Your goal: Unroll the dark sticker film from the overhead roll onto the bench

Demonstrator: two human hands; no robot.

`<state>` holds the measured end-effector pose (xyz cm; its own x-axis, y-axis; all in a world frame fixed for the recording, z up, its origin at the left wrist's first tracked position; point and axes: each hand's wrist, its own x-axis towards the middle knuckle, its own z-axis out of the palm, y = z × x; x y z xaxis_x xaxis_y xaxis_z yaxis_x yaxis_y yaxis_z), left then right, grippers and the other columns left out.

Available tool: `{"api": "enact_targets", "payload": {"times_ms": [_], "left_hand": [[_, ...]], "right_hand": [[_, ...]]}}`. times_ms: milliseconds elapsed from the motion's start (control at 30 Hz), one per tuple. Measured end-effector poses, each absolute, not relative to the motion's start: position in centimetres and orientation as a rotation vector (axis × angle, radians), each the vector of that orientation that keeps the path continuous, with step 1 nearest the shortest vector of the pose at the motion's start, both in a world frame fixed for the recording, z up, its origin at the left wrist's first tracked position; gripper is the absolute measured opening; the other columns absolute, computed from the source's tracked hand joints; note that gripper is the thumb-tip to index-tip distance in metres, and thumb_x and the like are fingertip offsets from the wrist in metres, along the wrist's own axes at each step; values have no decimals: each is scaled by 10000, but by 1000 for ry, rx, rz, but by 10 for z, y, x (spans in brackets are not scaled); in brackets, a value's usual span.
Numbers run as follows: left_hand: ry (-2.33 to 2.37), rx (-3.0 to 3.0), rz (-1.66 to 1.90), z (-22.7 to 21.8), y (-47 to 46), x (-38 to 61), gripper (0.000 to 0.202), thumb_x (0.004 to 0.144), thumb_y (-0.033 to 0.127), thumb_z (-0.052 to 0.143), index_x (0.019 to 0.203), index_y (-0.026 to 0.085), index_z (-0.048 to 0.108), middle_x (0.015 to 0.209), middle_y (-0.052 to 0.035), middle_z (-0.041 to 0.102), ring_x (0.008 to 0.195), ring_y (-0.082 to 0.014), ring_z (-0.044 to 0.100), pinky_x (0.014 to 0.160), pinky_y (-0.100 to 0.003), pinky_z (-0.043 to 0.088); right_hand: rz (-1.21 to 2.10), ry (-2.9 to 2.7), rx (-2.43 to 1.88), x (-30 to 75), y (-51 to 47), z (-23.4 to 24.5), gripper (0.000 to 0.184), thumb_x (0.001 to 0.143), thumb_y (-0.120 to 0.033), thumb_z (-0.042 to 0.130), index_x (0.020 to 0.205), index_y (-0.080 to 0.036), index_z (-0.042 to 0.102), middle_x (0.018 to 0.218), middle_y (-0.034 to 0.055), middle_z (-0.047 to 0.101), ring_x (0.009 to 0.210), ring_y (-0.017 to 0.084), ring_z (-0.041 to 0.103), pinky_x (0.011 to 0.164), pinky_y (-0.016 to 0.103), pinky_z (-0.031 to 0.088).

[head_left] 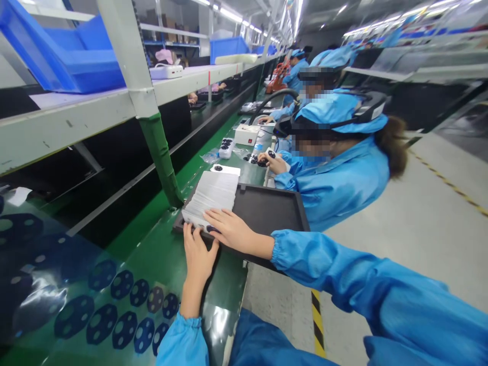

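At centre frame a stack of thin white sheets [212, 199] lay in a black tray [267, 211]. The left hand [197, 254] pressed its near edge, fingers open; the right hand [227, 229] lay flat, clasping nothing. The sheets looked light, slippery and flexible, best lifted by the edges.

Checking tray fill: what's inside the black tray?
The black tray holds a row of stacked white flat pieces at its left end; the rest shows bare black floor. The right hand and left hand cover the stack's near end, hiding what lies under them.
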<state>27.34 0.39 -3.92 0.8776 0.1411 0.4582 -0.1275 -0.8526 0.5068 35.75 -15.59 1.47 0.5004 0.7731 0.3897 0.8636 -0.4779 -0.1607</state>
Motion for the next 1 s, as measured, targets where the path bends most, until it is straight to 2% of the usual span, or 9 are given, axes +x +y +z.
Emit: {"api": "enact_targets", "payload": {"times_ms": [67, 133, 233, 333, 500, 700, 800, 900, 1000], "left_hand": [[4, 2519, 682, -38, 5, 273, 762, 933, 405, 620, 1529, 105, 251, 1591, -272, 62, 1493, -382, 203, 1107, -548, 404], [-14, 2567, 679, -34, 5, 273, 882, 901, 471, 673, 1586, 187, 196, 1624, -240, -52, 1491, -416, 193, 1090, -595, 391], [-53, 2659, 670, -30, 3, 275, 970, 821, 562, 758, 1590, 253, 254, 1643, -202, 22, 1492, -458, 142, 1122, -694, 249], [-101, 2724, 672, -31, 0, 279, 1050, 831, 558, 757, 1611, 180, 165, 1617, -226, 163, 1502, -411, 161, 1165, -671, 177], [-123, 2787, 668, -34, 4, 280, 987, 886, 530, 712, 1606, 141, 161, 1609, -223, 192, 1455, -368, 300, 1129, -561, 326], [-78, 2806, 634, -37, 10, 275, 885, 944, 547, 624, 1574, 58, 239, 1591, -281, 187, 1426, -372, 358, 963, -443, 475], [-81, 2789, 643, -36, 10, 274, 914, 910, 575, 667, 1561, 63, 280, 1584, -299, 187, 1419, -389, 368, 929, -439, 496], [-83, 2765, 679, -33, 8, 274, 959, 835, 538, 776, 1572, 169, 286, 1611, -276, 107, 1401, -412, 385, 896, -471, 517], [-82, 2729, 733, -33, 3, 275, 978, 800, 453, 833, 1566, 194, 283, 1611, -276, 103, 1399, -421, 386, 891, -501, 528]], "right_hand": [[-337, -1396, -2420, 358, -159, 18, 585, 993, -226, 621, 1526, -115, 408, 1527, 169, 385, 1425, 297, 353, 1175, 516, 332], [-290, -1436, -2419, 360, -162, 21, 650, 962, -304, 696, 1524, -128, 420, 1534, 165, 373, 1431, 300, 342, 1191, 520, 299], [-203, -1479, -2427, 364, -164, 26, 732, 939, -352, 727, 1543, -118, 387, 1560, 179, 315, 1456, 318, 285, 1204, 556, 240], [-145, -1517, -2449, 368, -164, 32, 701, 960, -235, 652, 1565, -92, 328, 1576, 183, 277, 1476, 311, 231, 1198, 574, 235], [-73, -1664, -2404, 380, -167, 41, 699, 933, -228, 666, 1540, -62, 362, 1570, 166, 300, 1459, 312, 273, 1174, 548, 299], [-108, -1625, -2454, 374, -165, 33, 759, 862, -111, 584, 1562, -39, 302, 1593, 187, 228, 1483, 344, 186, 1175, 626, 226], [-174, -1592, -2527, 363, -163, 33, 741, 863, -99, 602, 1549, -33, 329, 1602, 162, 216, 1482, 348, 176, 1174, 636, 228], [-87, -1615, -2515, 357, -164, 39, 751, 883, -114, 642, 1552, -21, 314, 1609, 171, 172, 1490, 336, 156, 1187, 630, 208], [139, -1560, -2424, 367, -167, 51, 786, 925, -280, 737, 1573, -100, 330, 1604, 152, 205, 1488, 330, 181, 1212, 567, 203]]}}
